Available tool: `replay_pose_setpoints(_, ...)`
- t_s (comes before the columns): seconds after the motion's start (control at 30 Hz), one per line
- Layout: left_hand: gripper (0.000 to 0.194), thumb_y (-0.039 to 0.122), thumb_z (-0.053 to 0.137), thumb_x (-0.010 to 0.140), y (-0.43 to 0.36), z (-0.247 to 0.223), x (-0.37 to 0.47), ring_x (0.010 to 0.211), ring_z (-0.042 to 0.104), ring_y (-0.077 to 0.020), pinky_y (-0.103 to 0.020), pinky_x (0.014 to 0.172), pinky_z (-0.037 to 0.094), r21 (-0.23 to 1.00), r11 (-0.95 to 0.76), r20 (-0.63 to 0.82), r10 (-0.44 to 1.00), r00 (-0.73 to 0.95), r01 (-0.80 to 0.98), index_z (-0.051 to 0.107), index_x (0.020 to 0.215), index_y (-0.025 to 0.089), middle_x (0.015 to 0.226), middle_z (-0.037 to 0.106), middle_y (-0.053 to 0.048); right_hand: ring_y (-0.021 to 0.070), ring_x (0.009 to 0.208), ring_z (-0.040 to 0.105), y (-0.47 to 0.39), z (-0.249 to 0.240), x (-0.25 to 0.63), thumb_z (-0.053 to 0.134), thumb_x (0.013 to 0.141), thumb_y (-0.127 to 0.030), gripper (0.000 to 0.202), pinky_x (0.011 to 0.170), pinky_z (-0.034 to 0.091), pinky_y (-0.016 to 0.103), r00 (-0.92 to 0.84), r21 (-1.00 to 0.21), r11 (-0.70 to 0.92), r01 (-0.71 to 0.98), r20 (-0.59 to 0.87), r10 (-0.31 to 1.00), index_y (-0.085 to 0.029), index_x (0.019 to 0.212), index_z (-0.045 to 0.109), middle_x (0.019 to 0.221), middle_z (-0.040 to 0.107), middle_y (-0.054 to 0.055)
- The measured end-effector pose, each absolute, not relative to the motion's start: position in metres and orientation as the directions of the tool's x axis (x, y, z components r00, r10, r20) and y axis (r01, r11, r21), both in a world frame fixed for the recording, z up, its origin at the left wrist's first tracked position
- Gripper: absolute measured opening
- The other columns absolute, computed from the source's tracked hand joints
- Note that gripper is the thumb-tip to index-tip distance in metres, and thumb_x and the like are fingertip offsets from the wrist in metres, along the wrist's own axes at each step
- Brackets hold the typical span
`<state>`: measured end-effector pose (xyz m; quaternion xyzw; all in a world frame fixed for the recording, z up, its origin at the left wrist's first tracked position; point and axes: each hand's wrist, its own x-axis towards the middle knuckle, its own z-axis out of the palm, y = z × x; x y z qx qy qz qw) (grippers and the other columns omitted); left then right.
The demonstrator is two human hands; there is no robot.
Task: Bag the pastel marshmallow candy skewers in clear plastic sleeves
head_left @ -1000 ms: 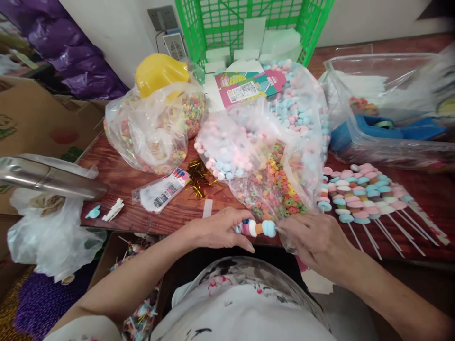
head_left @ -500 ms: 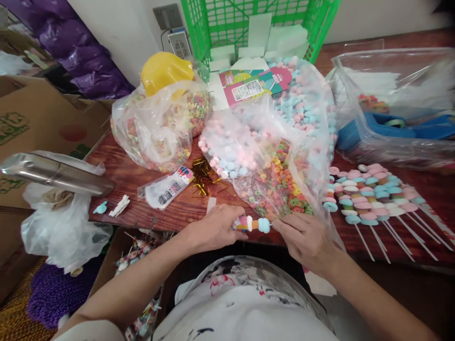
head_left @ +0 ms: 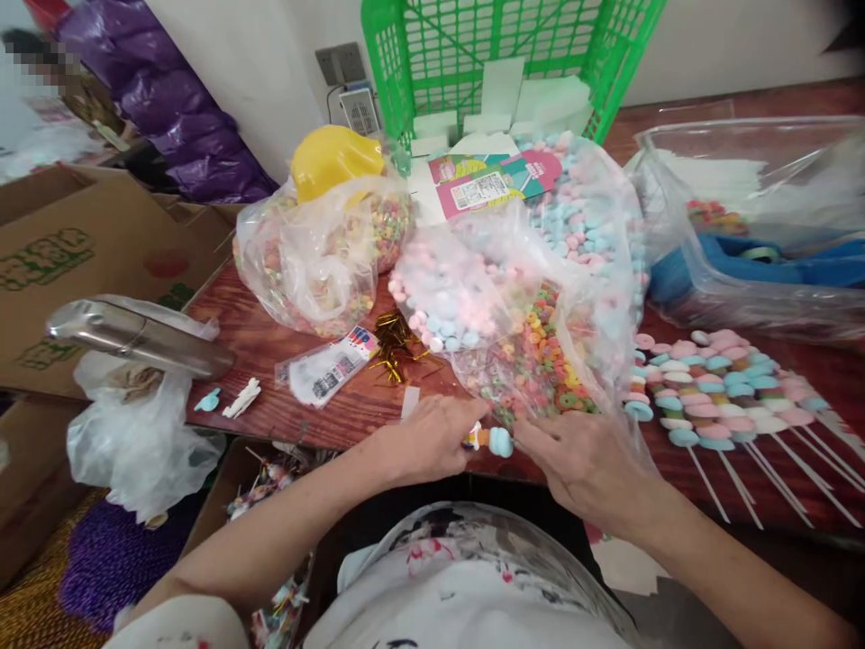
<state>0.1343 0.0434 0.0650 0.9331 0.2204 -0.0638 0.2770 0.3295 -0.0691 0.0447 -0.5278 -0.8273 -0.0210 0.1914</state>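
Observation:
Between my hands at the table's front edge is a candy skewer (head_left: 498, 442), with blue, orange and white pieces showing. My left hand (head_left: 439, 434) is closed around its left part and covers most of that end. The fingers of my right hand (head_left: 574, 455) are pinched at its right end, by the blue pieces. Just beyond them lie an open bag of ring candies (head_left: 550, 347) and a bag of pink and blue marshmallows (head_left: 450, 288). Finished-looking marshmallow skewers (head_left: 716, 388) lie in rows to the right, sticks toward me.
Gold twist ties (head_left: 396, 342), printed clear sleeves (head_left: 328, 368), a steel flask (head_left: 139, 338) and small clips (head_left: 241, 397) lie on the left. A green crate (head_left: 506, 36) stands behind, a clear bin (head_left: 757, 288) at right. A box of wrapped skewers (head_left: 284, 595) sits below the table.
The whole view has shifted, so things appear lower and farther right. My left hand has moved over the skewer's left part, hiding the colourful wrapped end that showed before.

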Motion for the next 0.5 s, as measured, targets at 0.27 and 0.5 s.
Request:
replay_pose_setpoints(0.27, 0.066, 0.031, 0.070, 0.076, 0.054, 0.077, 0.133, 0.107, 0.056, -0.0286, -0.040, 0.088, 0.043, 0.387, -0.821, -0.074, 0.427, 0.901, 0.421, 0.040, 0.133, 0.019, 0.117, 0.061, -0.011, 0.0163, 0.068, 0.053, -0.063, 0.050, 0.342, 0.043, 0.087, -0.009, 0.021, 0.065, 0.035, 0.030, -0.312, -0.181, 0.450, 0.874, 0.501, 0.807, -0.019, 0.090, 0.061, 0.076, 0.063, 0.005)
replay_pose_setpoints(0.5, 0.034, 0.011, 0.053, 0.080, 0.054, 0.068, 0.124, 0.093, 0.058, -0.0258, -0.039, 0.083, 0.042, 0.191, -0.835, -0.077, 0.512, 0.856, 0.516, 0.058, 0.114, 0.013, 0.100, 0.065, -0.011, 0.0151, 0.065, 0.059, -0.065, 0.046, 0.332, 0.046, 0.089, -0.012, 0.020, 0.062, 0.039, 0.027, -0.121, -0.359, 0.293, 0.886, 0.430, 0.895, -0.020, 0.092, 0.064, 0.074, 0.066, 0.003)
